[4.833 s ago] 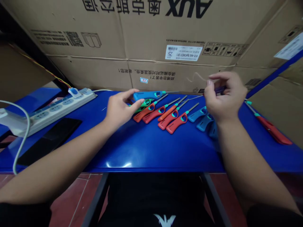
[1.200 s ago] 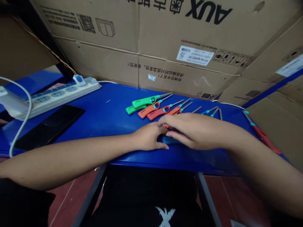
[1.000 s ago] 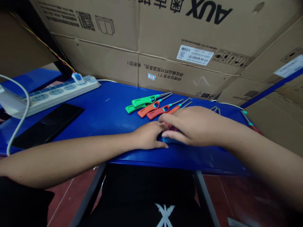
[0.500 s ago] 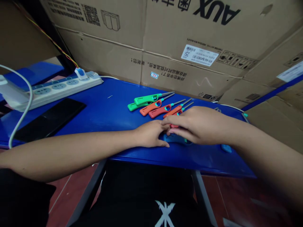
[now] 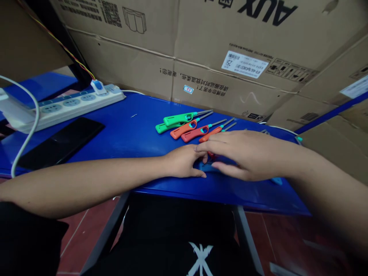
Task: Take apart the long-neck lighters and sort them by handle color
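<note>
Several long-nosed lighters lie in a row on the blue table: a green one [image 5: 177, 119] over another green one, an orange one [image 5: 184, 129], a red one [image 5: 195, 133] and an orange-red one [image 5: 211, 134]. My left hand [image 5: 186, 161] rests on the table below them, thumb apart, its fingertips partly hidden under my right fingers. My right hand [image 5: 244, 153] reaches over from the right, thumb and fingers apart, above a blue lighter [image 5: 206, 166] and a mostly covered red one. What my left fingertips touch is hidden.
A white power strip [image 5: 77, 106] with a plug and a black phone [image 5: 61, 143] are on the left of the table [image 5: 129, 130]. A large cardboard box [image 5: 143, 69] stands along the back. A white cable runs at the far left. Another blue item [image 5: 276, 180] lies beyond my right wrist.
My right hand's thumb has moved right and away from my left fingertips, and its grasp looks wider. My left hand has hardly moved. The view has shifted slightly.
</note>
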The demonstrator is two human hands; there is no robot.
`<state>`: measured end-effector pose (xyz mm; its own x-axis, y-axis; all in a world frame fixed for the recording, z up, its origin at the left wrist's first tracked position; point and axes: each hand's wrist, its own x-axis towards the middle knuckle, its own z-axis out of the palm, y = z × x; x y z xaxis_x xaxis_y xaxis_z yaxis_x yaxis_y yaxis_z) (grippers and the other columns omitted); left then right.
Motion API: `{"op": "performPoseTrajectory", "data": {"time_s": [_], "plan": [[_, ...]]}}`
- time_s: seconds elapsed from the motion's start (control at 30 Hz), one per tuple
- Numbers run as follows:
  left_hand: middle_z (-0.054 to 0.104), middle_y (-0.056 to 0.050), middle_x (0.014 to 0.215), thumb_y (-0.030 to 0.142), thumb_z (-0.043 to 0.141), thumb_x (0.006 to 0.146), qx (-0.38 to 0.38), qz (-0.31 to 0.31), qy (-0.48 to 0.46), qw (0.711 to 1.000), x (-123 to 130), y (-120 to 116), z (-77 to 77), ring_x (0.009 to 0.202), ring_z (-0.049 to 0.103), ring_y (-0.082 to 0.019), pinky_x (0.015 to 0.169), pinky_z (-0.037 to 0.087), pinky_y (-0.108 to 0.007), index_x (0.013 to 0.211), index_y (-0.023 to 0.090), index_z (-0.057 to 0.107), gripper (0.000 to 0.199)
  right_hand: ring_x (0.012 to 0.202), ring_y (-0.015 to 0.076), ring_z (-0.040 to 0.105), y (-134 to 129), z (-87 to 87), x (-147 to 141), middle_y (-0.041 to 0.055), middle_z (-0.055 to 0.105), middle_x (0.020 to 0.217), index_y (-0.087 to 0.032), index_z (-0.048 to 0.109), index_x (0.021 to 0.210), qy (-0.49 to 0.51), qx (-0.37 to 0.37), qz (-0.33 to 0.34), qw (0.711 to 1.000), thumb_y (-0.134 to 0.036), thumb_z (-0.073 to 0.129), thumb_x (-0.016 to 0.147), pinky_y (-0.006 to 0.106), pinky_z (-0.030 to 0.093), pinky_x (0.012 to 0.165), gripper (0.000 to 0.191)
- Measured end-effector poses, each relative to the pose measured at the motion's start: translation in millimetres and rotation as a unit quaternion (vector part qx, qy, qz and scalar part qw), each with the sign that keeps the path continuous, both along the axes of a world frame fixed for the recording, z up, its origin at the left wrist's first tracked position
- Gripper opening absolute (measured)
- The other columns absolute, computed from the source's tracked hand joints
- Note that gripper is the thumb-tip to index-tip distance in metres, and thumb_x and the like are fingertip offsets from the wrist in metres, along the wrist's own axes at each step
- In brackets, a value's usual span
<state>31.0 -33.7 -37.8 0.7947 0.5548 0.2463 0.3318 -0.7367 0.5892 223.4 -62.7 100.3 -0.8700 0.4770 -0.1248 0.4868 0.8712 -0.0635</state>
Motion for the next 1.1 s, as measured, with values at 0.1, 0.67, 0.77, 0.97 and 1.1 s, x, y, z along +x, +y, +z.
{"op": "performPoseTrajectory", "data": {"time_s": [0.1,0.67,0.77,0.97,1.1], "plan": [[0.068,-0.007,0.104,0.039,0.084,0.075,-0.005,-0.009,0.000,1.000,0.6,0.8,0.1,0.100,0.064,-0.025,0.086,0.052,-0.035,0.095,0.017,0.065,0.034,0.071,0.0207,0.064,-1.5,-1.0,1.6,0.0066,0.071,0.081,-0.020,0.067,0.117,-0.024,0.050,-0.034,0.998,-0.036,0.047,0.102,0.030,0.039,0.062,0.031],[0.067,-0.005,0.099,0.035,0.084,0.076,-0.013,-0.014,0.005,1.000,0.9,0.3,3.9,0.095,0.063,-0.023,0.082,0.049,-0.033,0.092,0.017,0.064,0.031,0.082,0.0233,0.064,-5.2,1.0,0.4,0.0100,0.071,0.096,-0.018,0.065,0.113,-0.024,0.027,-0.027,0.999,-0.035,0.051,0.098,0.032,0.042,0.067,0.027],[0.067,-0.004,0.099,0.034,0.084,0.075,-0.017,-0.023,0.005,1.000,1.1,1.0,3.9,0.096,0.063,-0.022,0.084,0.049,-0.033,0.091,0.018,0.062,0.032,0.073,0.0219,0.063,-5.9,-0.3,1.0,0.0078,0.069,0.081,-0.018,0.067,0.108,-0.037,0.041,-0.045,0.997,-0.033,0.042,0.102,0.031,0.040,0.064,0.029],[0.067,-0.005,0.102,0.033,0.083,0.076,-0.016,-0.020,0.008,1.000,1.3,1.1,3.7,0.097,0.063,-0.023,0.083,0.049,-0.033,0.093,0.017,0.063,0.031,0.088,0.0238,0.064,-9.4,-1.4,1.8,0.0113,0.070,0.099,-0.018,0.064,0.115,-0.020,0.042,-0.011,0.999,-0.032,0.048,0.100,0.032,0.043,0.070,0.026],[0.068,-0.004,0.099,0.033,0.083,0.077,-0.016,-0.025,0.027,0.999,2.5,0.0,7.1,0.098,0.063,-0.023,0.087,0.049,-0.034,0.095,0.018,0.063,0.031,0.074,0.0214,0.063,-11.5,-1.7,-1.4,0.0083,0.070,0.084,-0.018,0.066,0.110,-0.052,0.065,-0.034,0.996,-0.031,0.041,0.103,0.031,0.038,0.063,0.029]]}}
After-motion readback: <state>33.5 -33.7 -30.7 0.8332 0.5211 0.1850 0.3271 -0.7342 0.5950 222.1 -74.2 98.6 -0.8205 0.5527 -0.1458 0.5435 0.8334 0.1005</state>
